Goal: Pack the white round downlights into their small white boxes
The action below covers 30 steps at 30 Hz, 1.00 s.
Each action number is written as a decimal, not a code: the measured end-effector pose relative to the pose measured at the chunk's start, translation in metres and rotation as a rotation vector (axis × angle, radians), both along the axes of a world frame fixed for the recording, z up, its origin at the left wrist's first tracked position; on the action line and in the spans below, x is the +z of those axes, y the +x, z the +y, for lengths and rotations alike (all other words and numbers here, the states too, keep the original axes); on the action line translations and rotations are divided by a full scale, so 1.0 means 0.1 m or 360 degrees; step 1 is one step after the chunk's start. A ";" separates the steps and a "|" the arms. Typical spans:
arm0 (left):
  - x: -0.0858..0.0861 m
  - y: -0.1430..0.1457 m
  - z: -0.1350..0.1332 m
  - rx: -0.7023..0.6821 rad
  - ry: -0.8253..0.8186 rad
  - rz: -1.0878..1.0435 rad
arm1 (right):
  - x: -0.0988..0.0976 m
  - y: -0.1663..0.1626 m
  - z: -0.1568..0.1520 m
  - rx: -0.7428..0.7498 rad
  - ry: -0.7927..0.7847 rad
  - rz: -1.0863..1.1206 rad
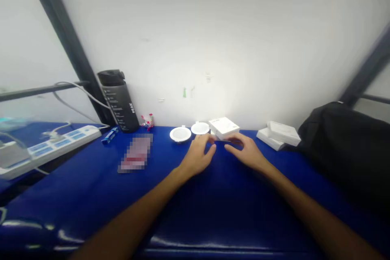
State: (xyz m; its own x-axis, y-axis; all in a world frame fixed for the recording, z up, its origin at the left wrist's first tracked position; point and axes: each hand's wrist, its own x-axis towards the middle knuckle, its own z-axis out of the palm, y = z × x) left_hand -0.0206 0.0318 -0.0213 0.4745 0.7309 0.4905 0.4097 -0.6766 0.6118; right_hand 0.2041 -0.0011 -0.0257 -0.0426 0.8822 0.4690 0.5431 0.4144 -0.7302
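Note:
A white box (224, 126) lies near the wall, apparently stacked on another white box whose left part shows beneath it. My left hand (199, 154) reaches to the front left corner of this stack, its fingers curled against the side and its thumb apart in front. At the front right, my right hand (245, 152) bends its fingers against the stack, thumb pointing inward. The fingertips are partly hidden by the boxes and blur. Left of the stack lie two round white fittings, probably downlights: one (200, 128) just behind my left hand, the other (180, 134) farther left.
A dark bottle (119, 103) stands at the back left, with a blue packet (110, 135), a red-and-silver wrapper (148, 121) and a pixelated flat item (137, 153) nearby. Far left is a white power strip (61, 145). Two white boxes (283, 133) and a black bag (344, 154) are right.

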 end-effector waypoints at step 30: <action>0.18 -0.01 -0.07 0.0457 0.0224 -0.0018 | 0.40 0.51 -0.11 -0.1167 0.0295 -0.0541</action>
